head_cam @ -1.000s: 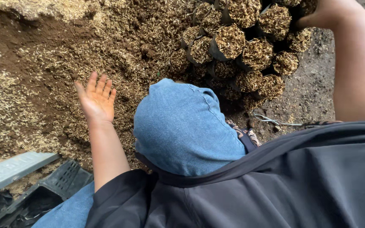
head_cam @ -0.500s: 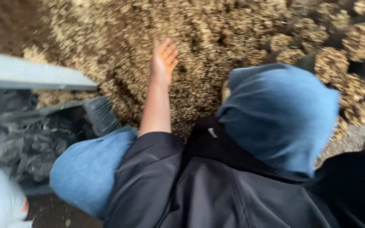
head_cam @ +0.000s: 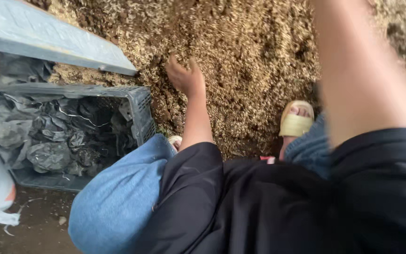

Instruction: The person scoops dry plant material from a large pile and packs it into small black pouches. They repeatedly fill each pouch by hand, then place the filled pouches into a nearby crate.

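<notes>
Left hand (head_cam: 186,77) pressed into husk pile (head_cam: 254,56), fingers bent, slightly apart. Grey crate (head_cam: 139,101) just beside. Right hand out of frame, fingers untellable.

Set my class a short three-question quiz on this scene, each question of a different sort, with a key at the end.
1. True or false: the left hand rests on the heap of straw mix.
2. Multiple choice: what lies in the grey crate? A) bricks B) crumpled dark plastic bags C) water
3. Fill in: the sandal on the foot beside the heap is pale ____.

Key
1. True: its fingers press into the heap.
2. B
3. Yellow

The right hand is out of frame; only that arm shows.
</notes>
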